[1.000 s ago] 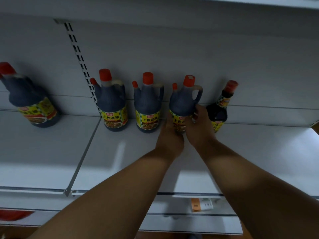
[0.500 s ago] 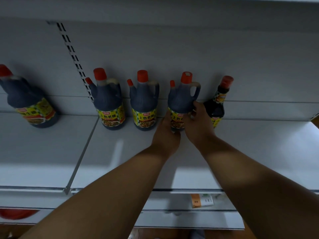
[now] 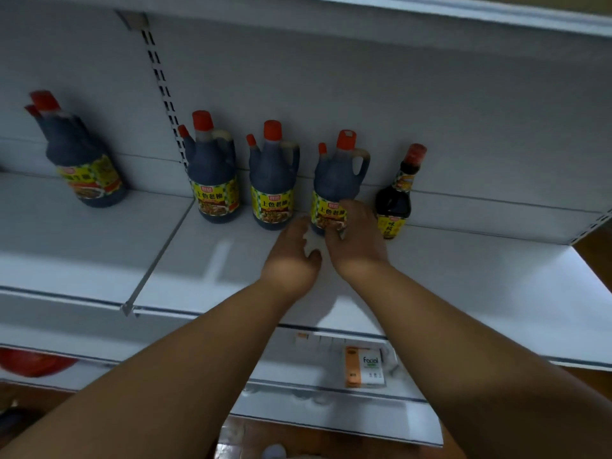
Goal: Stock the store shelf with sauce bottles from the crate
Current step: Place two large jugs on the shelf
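Three dark sauce jugs with red caps and yellow labels stand in a row at the back of the white shelf (image 3: 463, 276): the left one (image 3: 213, 173), the middle one (image 3: 273, 180) and the right one (image 3: 337, 177). My right hand (image 3: 357, 243) grips the right jug low on its label, thumb across the front. My left hand (image 3: 291, 256) hovers just left of that jug's base, fingers loosely apart and holding nothing. A small slim sauce bottle (image 3: 394, 200) stands right beside my right hand. The crate is out of view.
Another dark jug (image 3: 82, 160) stands far left on the neighbouring shelf panel. A slotted metal upright (image 3: 162, 91) runs up the back wall. On a lower shelf lie a tissue pack (image 3: 364, 366) and something red (image 3: 33, 361). An upper shelf (image 3: 430, 11) overhangs.
My left hand has come off the right jug's side and drawn back a little. My right hand stays on the jug. The view has shifted slightly.
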